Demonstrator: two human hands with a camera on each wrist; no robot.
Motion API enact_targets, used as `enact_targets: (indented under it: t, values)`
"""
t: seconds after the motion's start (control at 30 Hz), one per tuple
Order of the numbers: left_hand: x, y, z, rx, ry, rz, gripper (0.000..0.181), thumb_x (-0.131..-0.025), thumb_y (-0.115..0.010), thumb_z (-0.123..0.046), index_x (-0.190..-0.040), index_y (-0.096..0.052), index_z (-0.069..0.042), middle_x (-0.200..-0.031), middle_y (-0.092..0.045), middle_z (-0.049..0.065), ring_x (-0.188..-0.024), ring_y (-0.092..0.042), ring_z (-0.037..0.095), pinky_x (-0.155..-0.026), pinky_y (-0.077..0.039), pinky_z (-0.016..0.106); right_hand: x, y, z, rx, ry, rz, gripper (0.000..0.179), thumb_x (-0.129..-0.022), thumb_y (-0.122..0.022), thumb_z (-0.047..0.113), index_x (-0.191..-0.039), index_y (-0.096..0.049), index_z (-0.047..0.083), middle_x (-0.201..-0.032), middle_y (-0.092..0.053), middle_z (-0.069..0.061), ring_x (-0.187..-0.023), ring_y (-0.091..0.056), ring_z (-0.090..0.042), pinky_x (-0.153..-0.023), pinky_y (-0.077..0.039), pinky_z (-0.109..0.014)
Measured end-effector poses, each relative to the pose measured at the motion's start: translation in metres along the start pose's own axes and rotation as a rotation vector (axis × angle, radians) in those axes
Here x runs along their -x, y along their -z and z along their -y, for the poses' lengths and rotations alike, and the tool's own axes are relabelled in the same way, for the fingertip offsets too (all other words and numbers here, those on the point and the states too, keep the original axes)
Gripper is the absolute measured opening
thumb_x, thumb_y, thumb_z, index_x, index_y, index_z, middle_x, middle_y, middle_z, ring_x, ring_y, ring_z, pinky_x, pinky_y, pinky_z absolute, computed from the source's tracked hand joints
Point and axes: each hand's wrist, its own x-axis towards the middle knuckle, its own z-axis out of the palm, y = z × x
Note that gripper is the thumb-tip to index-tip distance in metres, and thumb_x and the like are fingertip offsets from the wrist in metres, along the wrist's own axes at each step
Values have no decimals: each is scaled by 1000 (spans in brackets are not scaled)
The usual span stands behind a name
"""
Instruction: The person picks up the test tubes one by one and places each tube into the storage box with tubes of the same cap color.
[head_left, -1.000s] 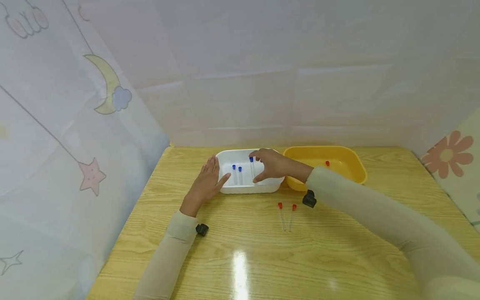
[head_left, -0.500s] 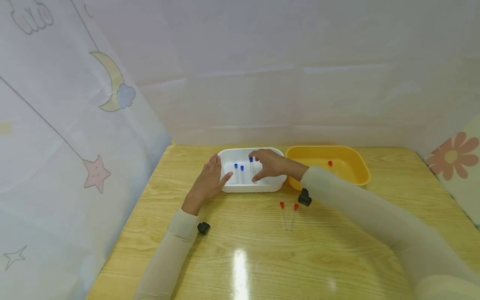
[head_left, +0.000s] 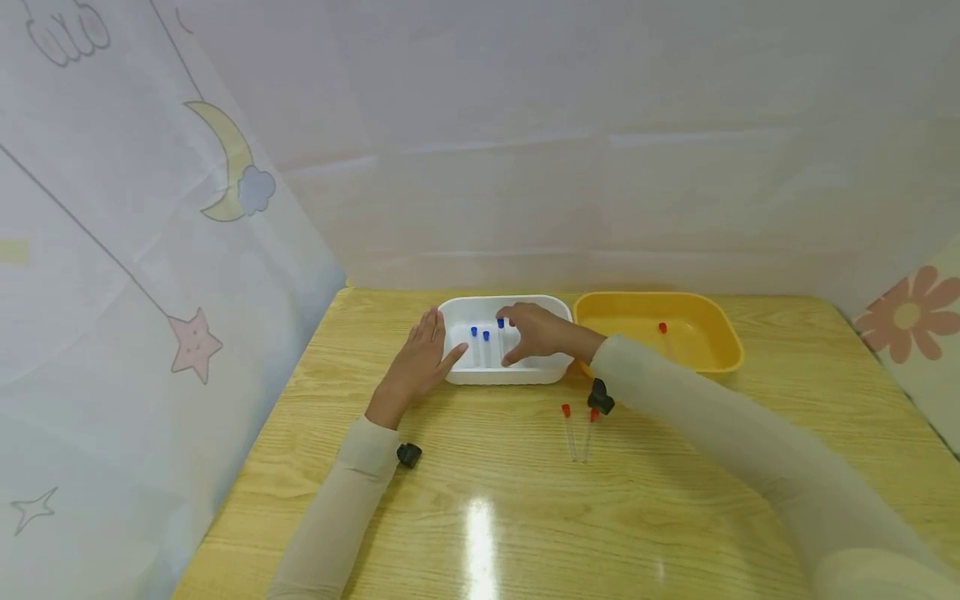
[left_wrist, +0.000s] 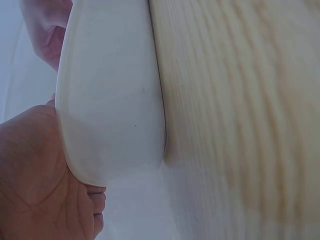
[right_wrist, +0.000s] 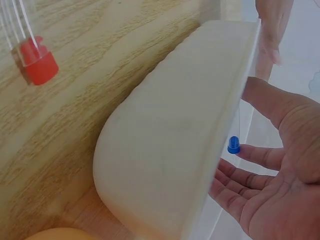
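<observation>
My left hand (head_left: 412,362) rests flat against the left end of the white plastic tray (head_left: 510,377), fingers straight along the rim and thumb stretched over the inside. Inside the tray, my right hand (head_left: 536,329) spans a blue-capped test tube (head_left: 501,340) lengthwise between thumb and index finger. In the right wrist view the index fingertip is against its blue cap (right_wrist: 233,145), and the other fingers are spread. Just left of it lie two more blue-capped test tubes (head_left: 487,353), side by side, caps toward the back.
To the right stands a yellow tray (head_left: 716,333) with a red-capped tube (head_left: 662,327) in it, partly behind my right sleeve. Two red-capped tubes (head_left: 572,437) lie on the wooden table (head_left: 420,517) in front of the trays. A printed cloth backdrop (head_left: 480,208) closes off the rear.
My right hand has shifted slightly left inside the white tray with the blue-capped tube, closer to the other two. My left hand has stayed at the tray's left end.
</observation>
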Motion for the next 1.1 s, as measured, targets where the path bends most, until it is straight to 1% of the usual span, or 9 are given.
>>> enact_targets:
  t: [0.2,0.33,0.47,0.73,0.97,1.1]
  values:
    - [0,0,0,0,-3,2,88,-107,-25,-60,-159,2,6,-168,6,22,-156,3,34,-125,-3,45,-5,-10,-4,-13,-41,10,90,-79,-90,35,-151,-45,3,-129,-61,-15,-114,-59,-28,-100,-51,-43]
    - [0,1,-1,10,-9,3,87,-108,-26,-59,-159,2,6,-167,7,21,-156,3,34,-125,-4,46,-8,-14,-6,-15,-50,11,90,-79,-90,35,-150,-46,4,-129,-61,-14,-114,-58,-28,-100,-51,-43]
    - [0,2,-1,5,-13,-4,87,-108,-27,-58,-158,1,7,-167,6,22,-156,1,35,-125,-5,47,-9,-16,-6,-6,-49,18,89,-79,-89,35,-150,-46,3,-131,-61,-15,-115,-57,-28,-102,-49,-43]
    - [0,1,-1,-6,-5,-2,87,-108,-26,-58,-158,0,7,-168,3,23,-156,1,34,-125,-6,46,-13,-18,-4,15,-44,41,88,-80,-88,35,-150,-46,3,-135,-59,-15,-116,-56,-27,-107,-46,-43]
    - [0,1,-2,-10,-13,-18,86,-108,-28,-56,-158,-2,9,-167,0,25,-156,-2,35,-125,-6,46,-18,-17,-3,27,-19,51,88,-80,-89,35,-149,-46,1,-134,-60,-17,-115,-56,-29,-105,-47,-43]
    - [0,1,-2,-21,-18,-30,85,-109,-28,-55,-158,-4,10,-167,-2,26,-155,-5,37,-125,-8,46,-21,-18,-4,41,-15,70,88,-80,-88,36,-149,-47,0,-140,-57,-18,-123,-54,-30,-109,-43,-45]
